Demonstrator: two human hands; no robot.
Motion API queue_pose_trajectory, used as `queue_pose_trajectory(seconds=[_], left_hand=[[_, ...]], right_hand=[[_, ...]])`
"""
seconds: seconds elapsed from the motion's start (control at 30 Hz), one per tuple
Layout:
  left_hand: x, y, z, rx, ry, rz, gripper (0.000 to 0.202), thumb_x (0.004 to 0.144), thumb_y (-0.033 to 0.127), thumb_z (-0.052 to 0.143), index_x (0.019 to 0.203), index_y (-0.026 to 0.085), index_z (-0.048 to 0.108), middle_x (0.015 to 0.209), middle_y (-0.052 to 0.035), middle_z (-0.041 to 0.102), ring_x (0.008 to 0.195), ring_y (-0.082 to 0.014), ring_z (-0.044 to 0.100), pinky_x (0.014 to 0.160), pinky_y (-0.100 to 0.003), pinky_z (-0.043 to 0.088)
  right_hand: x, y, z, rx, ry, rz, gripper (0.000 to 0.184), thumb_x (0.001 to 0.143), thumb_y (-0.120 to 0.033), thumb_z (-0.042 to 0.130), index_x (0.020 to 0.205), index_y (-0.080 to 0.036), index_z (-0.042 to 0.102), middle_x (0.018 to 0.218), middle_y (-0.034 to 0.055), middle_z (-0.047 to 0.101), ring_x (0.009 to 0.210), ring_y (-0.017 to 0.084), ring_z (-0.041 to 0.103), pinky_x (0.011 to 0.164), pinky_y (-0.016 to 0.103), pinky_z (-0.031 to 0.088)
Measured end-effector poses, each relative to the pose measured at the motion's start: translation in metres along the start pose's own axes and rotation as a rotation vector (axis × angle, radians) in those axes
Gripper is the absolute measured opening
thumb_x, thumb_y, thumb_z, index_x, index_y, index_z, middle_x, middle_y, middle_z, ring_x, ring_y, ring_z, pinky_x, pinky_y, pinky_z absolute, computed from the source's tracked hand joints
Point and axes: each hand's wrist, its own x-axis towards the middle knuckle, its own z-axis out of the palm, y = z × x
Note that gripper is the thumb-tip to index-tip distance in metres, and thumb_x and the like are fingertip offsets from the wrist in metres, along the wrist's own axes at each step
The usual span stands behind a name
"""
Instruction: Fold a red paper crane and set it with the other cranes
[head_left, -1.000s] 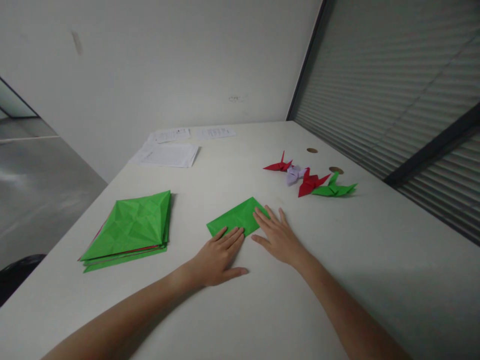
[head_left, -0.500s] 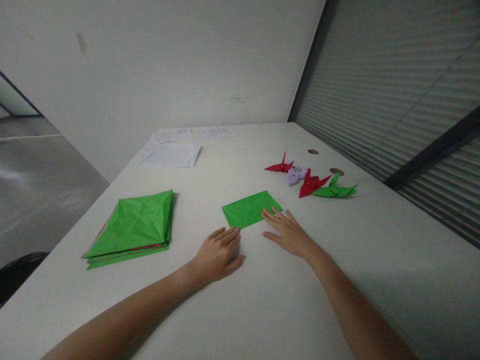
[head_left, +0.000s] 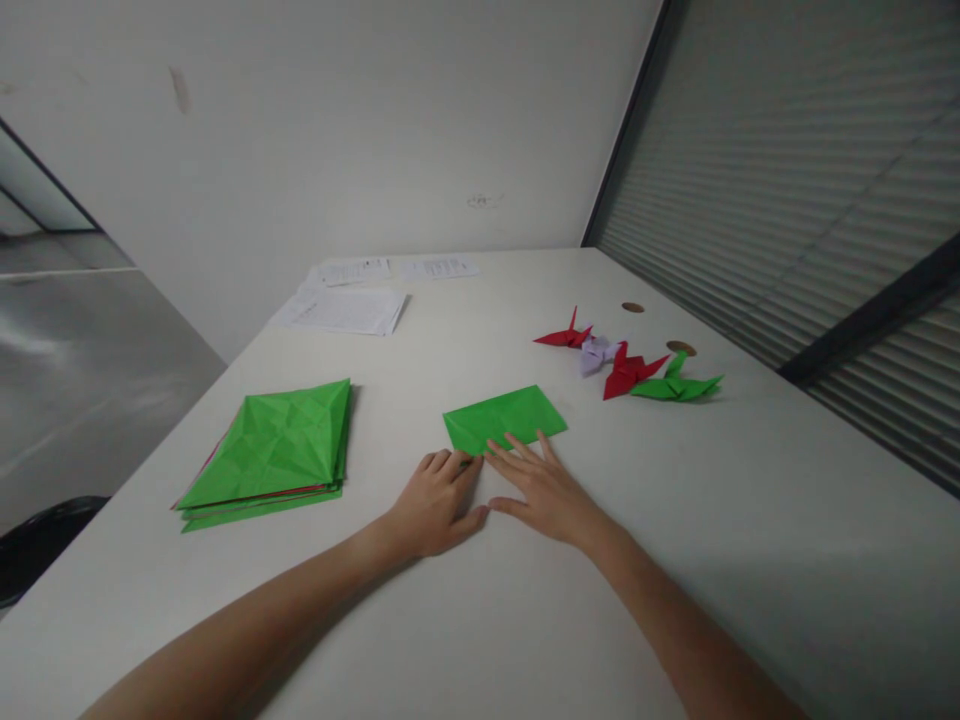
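Observation:
A green sheet of origami paper (head_left: 504,415), folded into a flat rectangle, lies on the white table in front of me. My right hand (head_left: 541,492) rests palm down with spread fingers, their tips on the paper's near edge. At the near left corner of the sheet is my left hand (head_left: 437,505). Its fingers are slightly bent, the index fingertip touches that corner, and the thumb points apart toward my right thumb. Neither hand grips anything.
To the left sits a stack of creased green and red paper (head_left: 281,445). On the right are folded paper cranes: two red ones (head_left: 628,370), a lilac one (head_left: 596,355) and a green one (head_left: 677,386). White printed papers (head_left: 349,311) lie toward the far left, near the wall.
My right hand has slid left along the paper's near edge, close to my left hand. The left hand's fingers have bent a little more. The view has shifted slightly.

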Motion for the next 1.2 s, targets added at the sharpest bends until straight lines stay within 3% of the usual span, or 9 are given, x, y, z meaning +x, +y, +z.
queue_pose_trajectory(seconds=[0.37, 0.5, 0.6, 0.67, 0.8, 0.9, 1.0, 1.2], left_hand=[[-0.001, -0.001, 0.002, 0.053, 0.006, -0.004, 0.057, 0.087, 0.047, 0.049, 0.132, 0.013, 0.047, 0.120, -0.0145, 0.053, 0.108, -0.0295, 0.049, 0.099, -0.048, 0.038], [-0.002, -0.001, 0.001, 0.043, 0.021, 0.010, 0.054, 0.087, 0.047, 0.049, 0.130, 0.015, 0.049, 0.115, -0.0134, 0.055, 0.106, -0.0284, 0.051, 0.097, -0.047, 0.039], [0.000, -0.006, -0.001, 0.073, 0.076, -0.011, 0.040, 0.088, 0.044, 0.049, 0.118, 0.018, 0.057, 0.106, -0.0117, 0.059, 0.101, -0.0274, 0.053, 0.095, -0.048, 0.040], [0.001, -0.011, -0.002, 0.092, 0.131, -0.021, 0.032, 0.089, 0.042, 0.050, 0.110, 0.020, 0.061, 0.101, -0.0107, 0.060, 0.101, -0.0270, 0.054, 0.096, -0.048, 0.039], [0.006, -0.018, -0.004, 0.073, 0.140, 0.055, 0.033, 0.090, 0.041, 0.051, 0.115, 0.020, 0.059, 0.113, -0.0101, 0.062, 0.106, -0.0255, 0.055, 0.098, -0.046, 0.039], [0.010, -0.018, -0.006, 0.110, 0.083, 0.066, 0.038, 0.091, 0.043, 0.050, 0.120, 0.020, 0.058, 0.116, -0.0103, 0.061, 0.103, -0.0255, 0.057, 0.094, -0.045, 0.042], [0.013, -0.018, -0.008, 0.199, 0.017, 0.058, 0.042, 0.091, 0.044, 0.052, 0.127, 0.023, 0.053, 0.107, -0.0097, 0.063, 0.094, -0.0254, 0.059, 0.081, -0.041, 0.047], [0.018, -0.023, -0.007, 0.370, -0.020, 0.252, 0.028, 0.096, 0.034, 0.044, 0.111, 0.018, 0.061, 0.091, -0.0084, 0.063, 0.073, -0.0174, 0.060, 0.067, -0.032, 0.045]], right_hand=[[-0.020, 0.066, -0.012, -0.004, -0.036, 0.315, 0.053, 0.094, -0.053, 0.033, 0.140, -0.028, 0.043, 0.147, 0.0053, 0.041, 0.141, 0.030, 0.028, 0.110, 0.065, 0.014], [-0.025, 0.076, -0.010, 0.006, -0.009, 0.356, 0.050, 0.095, -0.050, 0.033, 0.138, -0.027, 0.046, 0.147, 0.0048, 0.041, 0.140, 0.033, 0.029, 0.107, 0.067, 0.020], [-0.022, 0.070, -0.011, -0.022, 0.086, 0.309, 0.043, 0.092, -0.047, 0.044, 0.127, -0.026, 0.059, 0.137, 0.0059, 0.054, 0.132, 0.033, 0.039, 0.108, 0.063, 0.022], [-0.018, 0.060, -0.013, -0.044, 0.153, 0.230, 0.034, 0.090, -0.042, 0.051, 0.116, -0.027, 0.066, 0.119, 0.0073, 0.066, 0.120, 0.029, 0.051, 0.109, 0.059, 0.022], [-0.007, 0.034, -0.014, -0.044, 0.167, 0.021, 0.022, 0.089, -0.033, 0.057, 0.102, -0.024, 0.072, 0.090, 0.0060, 0.067, 0.095, 0.021, 0.058, 0.104, 0.046, 0.036], [-0.003, 0.019, -0.011, -0.093, 0.183, -0.085, 0.019, 0.090, -0.029, 0.056, 0.096, -0.022, 0.072, 0.087, 0.0057, 0.064, 0.090, 0.020, 0.058, 0.103, 0.044, 0.036], [-0.001, 0.010, -0.010, -0.082, 0.193, -0.133, 0.021, 0.093, -0.029, 0.051, 0.095, -0.022, 0.071, 0.083, 0.0048, 0.064, 0.086, 0.018, 0.058, 0.102, 0.044, 0.035], [-0.004, 0.009, -0.016, 0.022, 0.190, -0.101, 0.033, 0.085, -0.045, 0.060, 0.106, -0.022, 0.068, 0.091, 0.0068, 0.066, 0.092, 0.022, 0.057, 0.090, 0.040, 0.041]])
